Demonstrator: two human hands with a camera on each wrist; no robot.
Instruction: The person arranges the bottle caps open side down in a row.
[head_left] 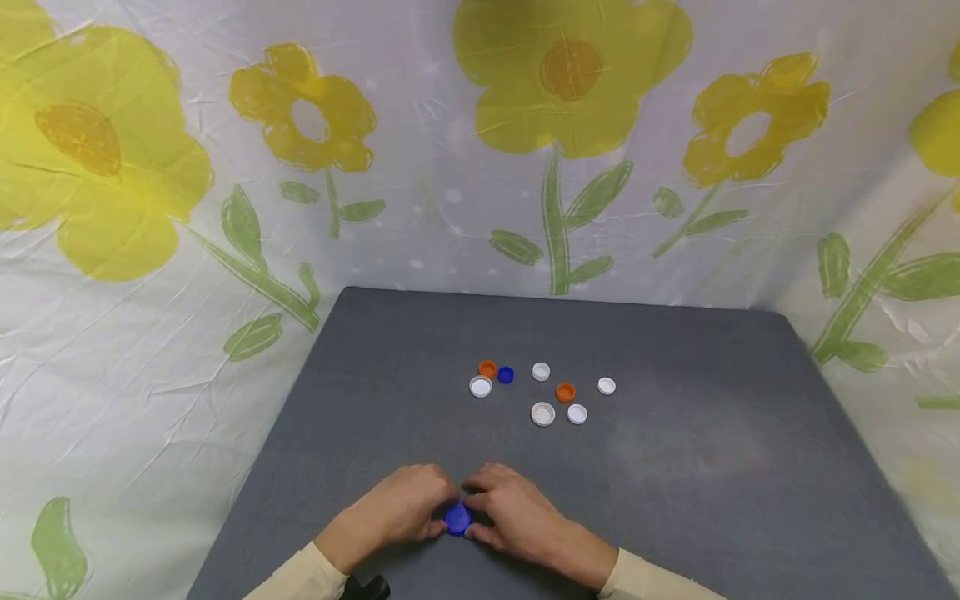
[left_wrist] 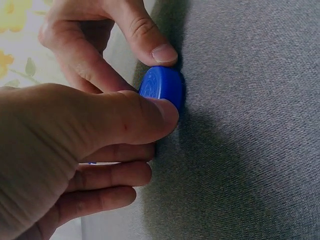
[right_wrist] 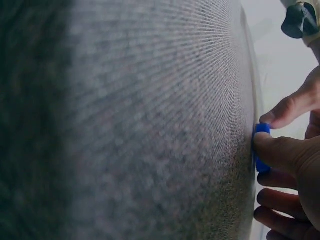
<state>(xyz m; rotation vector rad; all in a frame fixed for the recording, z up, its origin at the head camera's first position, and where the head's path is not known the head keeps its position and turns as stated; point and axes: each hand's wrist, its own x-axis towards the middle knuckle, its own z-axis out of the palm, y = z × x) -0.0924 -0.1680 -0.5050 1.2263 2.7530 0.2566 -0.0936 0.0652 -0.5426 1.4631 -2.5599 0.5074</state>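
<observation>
A blue bottle cap (head_left: pixel 457 518) lies flat on the dark grey table near its front edge, top side up. From the left, my left hand (head_left: pixel 408 504) grips its rim with thumb and fingers. My right hand (head_left: pixel 517 518) holds the opposite side the same way. In the left wrist view, raised marking shows on the top of the cap (left_wrist: pixel 162 82), and the left thumb (left_wrist: pixel 150 117) covers part of its side. Seen edge-on in the right wrist view, the cap (right_wrist: pixel 263 128) sits between the two thumbs.
Farther back on the table (head_left: pixel 675 500) lie several loose caps: orange ones (head_left: pixel 487 369) (head_left: pixel 566 392), a small blue one (head_left: pixel 506 375), and white ones (head_left: pixel 542 372) (head_left: pixel 606 386) (head_left: pixel 543 414). A flower-printed curtain (head_left: pixel 420 167) hangs behind and beside the table.
</observation>
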